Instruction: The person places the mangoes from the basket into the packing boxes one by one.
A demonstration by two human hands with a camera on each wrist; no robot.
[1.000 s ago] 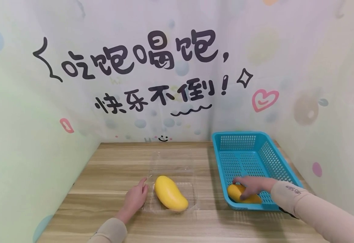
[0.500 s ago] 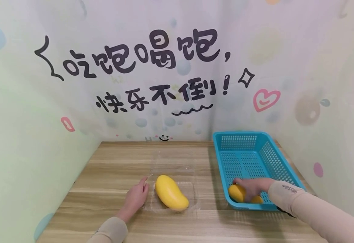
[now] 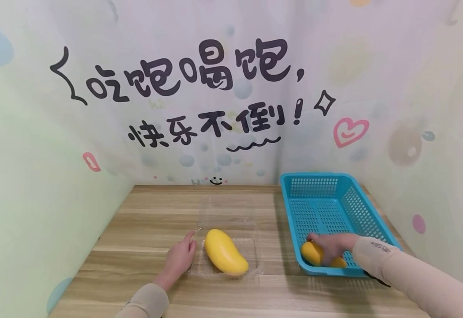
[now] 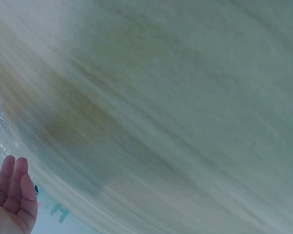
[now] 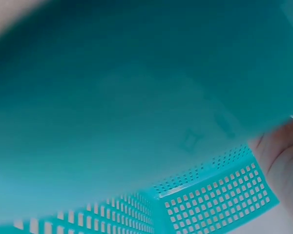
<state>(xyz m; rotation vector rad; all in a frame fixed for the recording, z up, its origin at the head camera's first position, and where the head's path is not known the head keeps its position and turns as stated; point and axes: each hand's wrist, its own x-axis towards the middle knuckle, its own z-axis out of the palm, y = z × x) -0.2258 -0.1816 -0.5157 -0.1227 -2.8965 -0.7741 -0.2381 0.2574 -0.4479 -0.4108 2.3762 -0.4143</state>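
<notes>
Two mangoes are in the head view. One yellow mango (image 3: 224, 254) lies tilted in the near half of a clear plastic clamshell box (image 3: 253, 251), whose lid is folded back flat behind it. My left hand (image 3: 180, 256) is at the box's left side, fingers fairly straight; whether it touches the rim cannot be made out. In the left wrist view, several of its fingers (image 4: 17, 187) show, holding nothing. Inside the blue basket (image 3: 288, 212), near its front wall, my right hand (image 3: 332, 245) grips a deeper yellow mango (image 3: 311, 252), partly covering it. The right wrist view shows mostly blurred basket wall.
The basket, with perforated walls, stands at the right of the wood-grain table (image 3: 136, 234), close to the right wall. A printed curtain (image 3: 167, 168) hangs behind the table's back edge.
My right hand has come down over the basket mango, its fingers now wrapped round it. The left hand and the boxed mango hold their places; the head view shifts slightly.
</notes>
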